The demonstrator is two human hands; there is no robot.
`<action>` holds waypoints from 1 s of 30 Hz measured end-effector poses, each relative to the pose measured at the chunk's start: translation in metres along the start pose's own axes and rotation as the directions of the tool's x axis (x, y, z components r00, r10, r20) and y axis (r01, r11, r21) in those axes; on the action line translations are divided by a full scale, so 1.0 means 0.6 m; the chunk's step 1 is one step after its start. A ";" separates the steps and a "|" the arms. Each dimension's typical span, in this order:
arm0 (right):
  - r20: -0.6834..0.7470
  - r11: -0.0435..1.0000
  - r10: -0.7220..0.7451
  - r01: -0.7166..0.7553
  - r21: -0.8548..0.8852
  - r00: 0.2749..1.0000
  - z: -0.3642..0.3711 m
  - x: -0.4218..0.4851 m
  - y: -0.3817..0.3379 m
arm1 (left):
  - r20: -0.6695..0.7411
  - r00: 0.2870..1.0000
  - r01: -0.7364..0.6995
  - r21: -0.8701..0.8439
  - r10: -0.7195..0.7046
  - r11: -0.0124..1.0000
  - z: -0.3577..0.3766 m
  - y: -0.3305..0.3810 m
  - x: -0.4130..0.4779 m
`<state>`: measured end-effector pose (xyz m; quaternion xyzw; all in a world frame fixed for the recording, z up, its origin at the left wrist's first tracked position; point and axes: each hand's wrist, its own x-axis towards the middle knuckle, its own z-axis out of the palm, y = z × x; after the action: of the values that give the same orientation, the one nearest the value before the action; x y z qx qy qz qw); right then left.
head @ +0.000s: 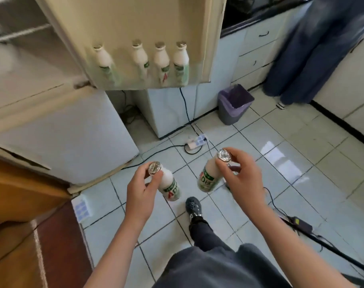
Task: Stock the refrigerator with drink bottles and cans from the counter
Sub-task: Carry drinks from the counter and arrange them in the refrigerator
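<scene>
While the person stands over the tiled floor, one dark shoe [194, 205] planted between the forearms, each hand carries a drink. The left hand [143, 188] has its thumb and fingers curled round the neck of a white bottle [170, 187], just under the foil cap, and the body tilts down and to the right. The right hand [243, 175] pinches the cap end of a second white bottle [210, 177] with its fingertips, and that body slants down and to the left. Both bottles hang in the air, well short of the refrigerator and touching nothing but the hands.

Beyond them a power strip [197, 141] lies on the tiles with cords trailing off, and further back stands a grey bin [233, 104] with a purple liner.

Past that, the refrigerator door [135, 28] is swung open. Its door shelf [135, 83] already holds four bottles [162, 63] of the same kind, upright in a row, with a wider gap after the leftmost one. My judgement is that stocking is partly done: four are in place, these two are on their way, and the gap looks like room for at least one.

At the far top right only a dark edge of the counter [260, 15] shows, beside another person's blue trouser legs [301, 59]. Whether more drinks or any cans wait there cannot be told.
</scene>
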<state>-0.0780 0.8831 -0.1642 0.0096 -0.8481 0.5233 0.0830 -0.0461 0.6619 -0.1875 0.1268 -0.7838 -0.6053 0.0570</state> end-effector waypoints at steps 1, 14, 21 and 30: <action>0.041 1.000 -0.021 0.021 0.009 0.999 0.016 0.036 -0.003 | -0.037 0.999 -0.003 0.001 0.003 1.000 -0.004 0.004 0.029; 0.169 0.945 -0.315 0.291 0.153 0.934 0.187 0.422 -0.123 | -0.366 0.929 -0.061 0.022 0.064 0.998 -0.081 0.111 0.326; -0.111 0.921 -0.308 0.325 0.213 0.945 0.245 0.497 -0.172 | -0.360 0.914 -0.191 0.027 0.188 0.981 -0.134 0.161 0.426; -0.267 0.950 -0.245 0.286 0.127 0.932 0.265 0.579 -0.217 | -0.237 0.912 -0.344 0.005 0.335 0.939 -0.173 0.219 0.600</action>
<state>-0.4278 0.7076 -0.0662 0.0661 -0.7760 0.5721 0.2574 -0.3843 0.4995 -0.0569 0.0583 -0.7703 -0.5812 0.2558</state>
